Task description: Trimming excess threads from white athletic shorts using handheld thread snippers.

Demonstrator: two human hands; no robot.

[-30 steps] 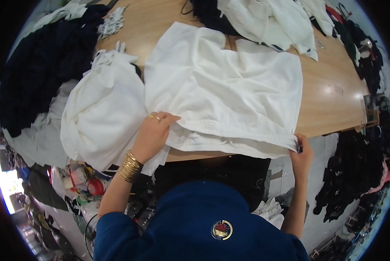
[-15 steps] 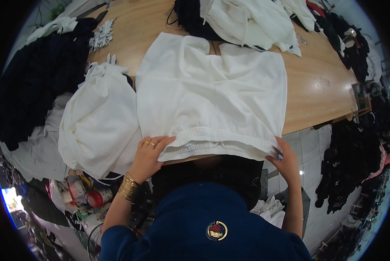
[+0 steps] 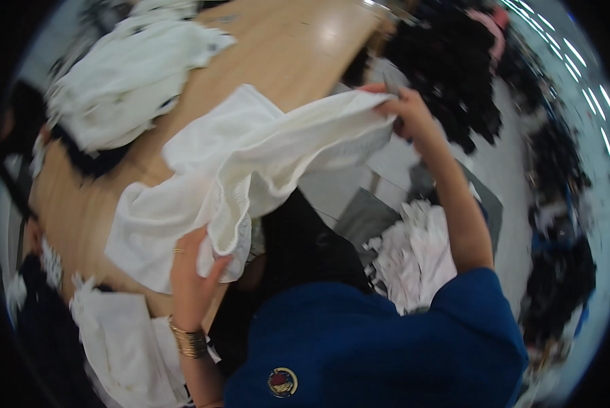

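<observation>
White shorts (image 3: 254, 160), held by left hand (image 3: 197, 273) and right hand (image 3: 409, 119), overhang table (image 3: 284, 58) near clothes (image 3: 124, 85).

The wooden tabletop (image 3: 271, 58) carries part of the white shorts (image 3: 250, 160), whose waistband rises clear of it. To the shorts' upper left, off-white garments (image 3: 124, 81) are piled over a dark garment (image 3: 90, 158); to their lower left lies a white bundle (image 3: 124, 340), near some white strips (image 3: 51, 265). Right of the shorts, the pale floor (image 3: 512, 153) bears black garments (image 3: 448, 75) and crumpled white cloth (image 3: 417, 255).
</observation>
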